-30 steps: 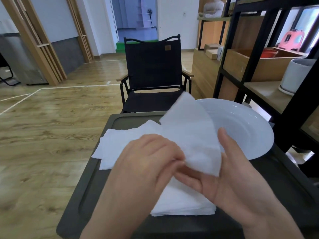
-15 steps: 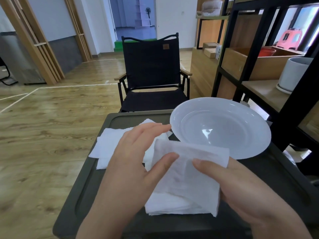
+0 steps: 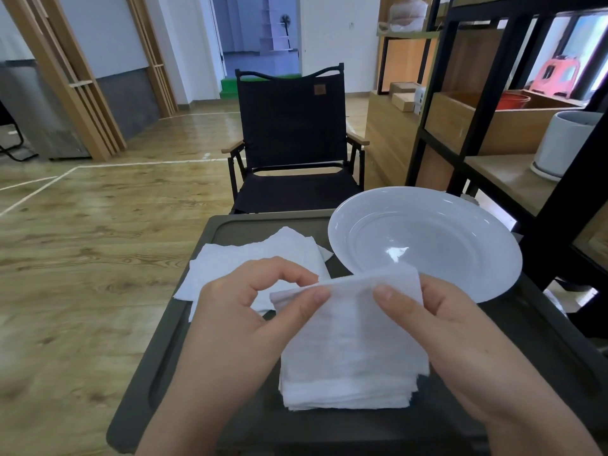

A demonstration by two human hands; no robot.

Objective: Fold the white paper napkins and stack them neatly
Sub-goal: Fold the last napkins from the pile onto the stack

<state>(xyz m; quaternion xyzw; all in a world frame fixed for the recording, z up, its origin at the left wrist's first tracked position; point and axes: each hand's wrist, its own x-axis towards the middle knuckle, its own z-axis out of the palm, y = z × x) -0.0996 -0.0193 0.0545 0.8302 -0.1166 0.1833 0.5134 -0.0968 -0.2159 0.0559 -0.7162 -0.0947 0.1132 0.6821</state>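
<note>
A folded white napkin (image 3: 352, 320) is held just above a stack of folded napkins (image 3: 348, 390) near the front of the dark tray table (image 3: 230, 406). My left hand (image 3: 250, 320) pinches the napkin's upper left corner between thumb and forefinger. My right hand (image 3: 460, 343) pinches its upper right corner. Behind my left hand, a loose pile of unfolded white napkins (image 3: 260, 255) lies flat on the table's far left part.
A large white plate (image 3: 427, 241) sits on the table's far right, just beyond the held napkin. A black folding chair (image 3: 292, 143) stands behind the table. Black metal shelving (image 3: 460, 126) with a white pot (image 3: 562, 143) lines the right side. Wooden floor lies to the left.
The napkin was raised and part open a second ago. It has since been folded down and lowered over the stack, and both hands have shifted to pinch its top corners.
</note>
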